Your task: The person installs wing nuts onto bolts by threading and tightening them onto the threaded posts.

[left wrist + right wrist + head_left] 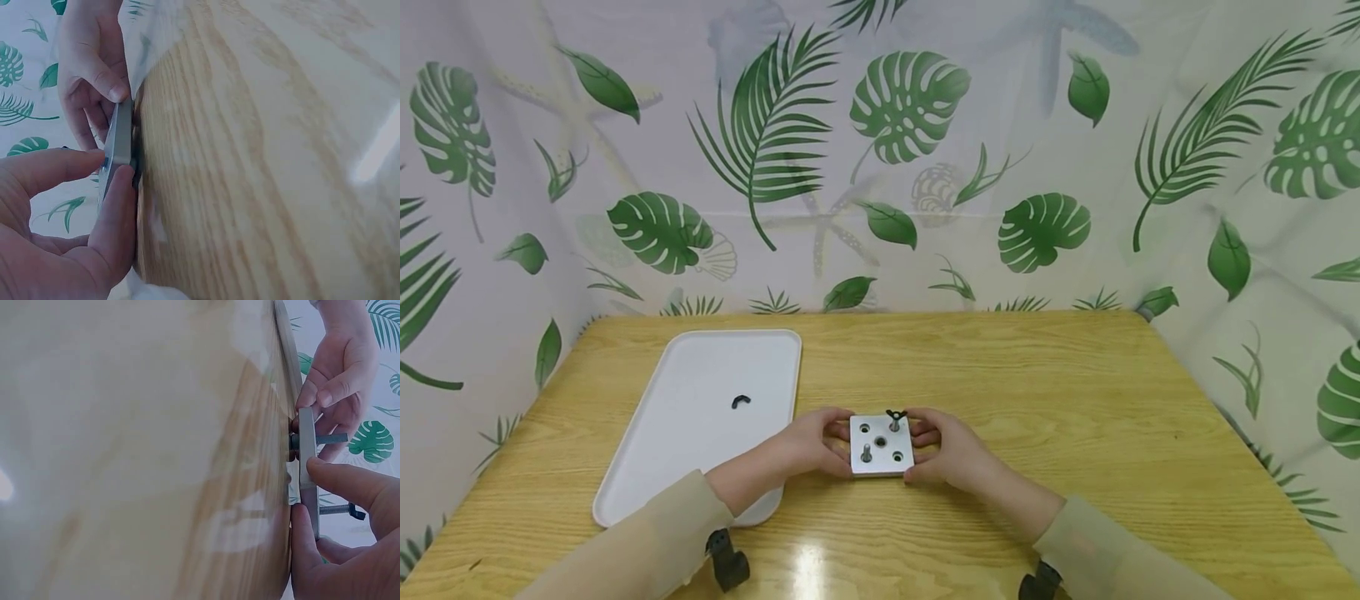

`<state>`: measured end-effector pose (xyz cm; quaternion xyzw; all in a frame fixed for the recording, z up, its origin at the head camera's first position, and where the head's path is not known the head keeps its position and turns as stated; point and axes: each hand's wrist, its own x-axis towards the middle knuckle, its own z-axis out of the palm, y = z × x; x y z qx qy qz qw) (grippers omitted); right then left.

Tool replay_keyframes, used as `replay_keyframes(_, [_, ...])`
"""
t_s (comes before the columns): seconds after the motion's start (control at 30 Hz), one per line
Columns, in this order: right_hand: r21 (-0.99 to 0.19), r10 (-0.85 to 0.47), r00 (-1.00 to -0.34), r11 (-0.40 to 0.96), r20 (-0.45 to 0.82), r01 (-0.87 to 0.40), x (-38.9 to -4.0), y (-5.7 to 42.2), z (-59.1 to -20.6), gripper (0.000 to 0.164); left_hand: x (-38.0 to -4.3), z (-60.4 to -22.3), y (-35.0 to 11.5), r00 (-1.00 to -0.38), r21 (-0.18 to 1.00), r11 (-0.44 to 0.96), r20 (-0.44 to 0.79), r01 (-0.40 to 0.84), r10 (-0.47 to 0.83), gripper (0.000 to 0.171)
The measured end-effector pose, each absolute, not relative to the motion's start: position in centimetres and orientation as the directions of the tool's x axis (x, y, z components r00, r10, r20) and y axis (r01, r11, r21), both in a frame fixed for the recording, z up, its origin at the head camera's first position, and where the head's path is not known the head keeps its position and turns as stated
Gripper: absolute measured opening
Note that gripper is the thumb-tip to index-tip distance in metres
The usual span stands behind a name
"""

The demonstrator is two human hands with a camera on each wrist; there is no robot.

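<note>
A square silver metal plate (874, 467) with several holes lies between the two hands, over the table. Its left edge is gripped by the left hand (812, 442), thumb at the near corner. The right hand (951, 450) holds the opposite edge the same way. Two threaded bolts stand up through the plate: a bare bolt (867, 453) near the front left, and one at the back right topped by a black wing nut (896, 414). Seen side-on in the right wrist view, the plate (307, 450) sits just above the tabletop, with a bolt head (293, 444) under it.
A white tray (700, 450) lies on the wooden table (1037, 383) at the left, partly behind the left forearm. On it is a second black wing nut (741, 401). Leaf-patterned cloth (955, 275) hangs behind the table and along both sides.
</note>
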<state>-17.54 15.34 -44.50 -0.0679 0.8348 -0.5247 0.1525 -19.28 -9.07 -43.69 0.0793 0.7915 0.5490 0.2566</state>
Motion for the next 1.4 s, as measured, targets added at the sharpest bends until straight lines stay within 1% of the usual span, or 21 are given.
replay_keyframes(0.27, [-0.895, -0.258, -0.948, 0.443, -0.186, 0.055, -17.3, 15.1, -44.4, 0.092, -18.5, -43.7, -8.4, -0.895, 0.897, 0.435, -0.254, -0.076, 0.367, 0.091])
replay_keyframes(0.5, [-0.884, -0.239, -0.954, 0.464, -0.181, 0.051, -17.3, 15.1, -44.3, 0.092, -18.3, -44.4, -8.0, -0.922, 0.882, 0.471, -0.203, -0.025, 0.331, 0.090])
replay_keyframes(0.7, [-0.867, -0.274, -0.944, 0.498, -0.181, 0.022, -17.4, 15.3, -44.1, 0.090, -18.1, -44.5, -7.9, -0.932, 0.876, 0.482, -0.186, -0.015, 0.310, 0.090])
replay_keyframes(0.8, [-0.831, -0.302, -0.944, 0.552, -0.134, -0.059, -17.7, 15.8, -43.9, 0.082, -18.1, -44.4, -7.9, -0.934, 0.881, 0.473, -0.192, -0.028, 0.303, 0.090])
replay_keyframes(0.9, [-0.805, -0.312, -0.948, 0.576, -0.054, -0.144, -18.2, 16.3, -44.0, 0.068, -18.1, -44.4, -8.1, -0.935, 0.889, 0.456, -0.201, -0.049, 0.292, 0.090])
replay_keyframes(1.0, [-0.811, -0.303, -0.953, 0.554, 0.010, -0.185, -18.8, 16.6, -44.1, 0.051, -18.1, -44.6, -8.2, -0.937, 0.893, 0.446, -0.206, -0.062, 0.283, 0.090])
replay_keyframes(1.07, [-0.820, -0.298, -0.954, 0.536, 0.039, -0.201, -19.2, 16.7, -44.1, 0.044, -18.2, -44.7, -8.3, -0.938, 0.895, 0.441, -0.207, -0.066, 0.279, 0.090])
replay_keyframes(1.23, [-0.794, -0.328, -0.940, 0.545, 0.093, -0.269, -20.1, 16.2, -43.8, 0.038, -18.3, -44.8, -8.4, -0.941, 0.897, 0.438, -0.197, -0.058, 0.277, 0.089])
replay_keyframes(1.4, [-0.774, -0.362, -0.926, 0.556, 0.105, -0.305, -20.6, 15.5, -43.6, 0.031, -18.0, -44.8, -8.3, -0.938, 0.896, 0.439, -0.210, -0.071, 0.276, 0.089])
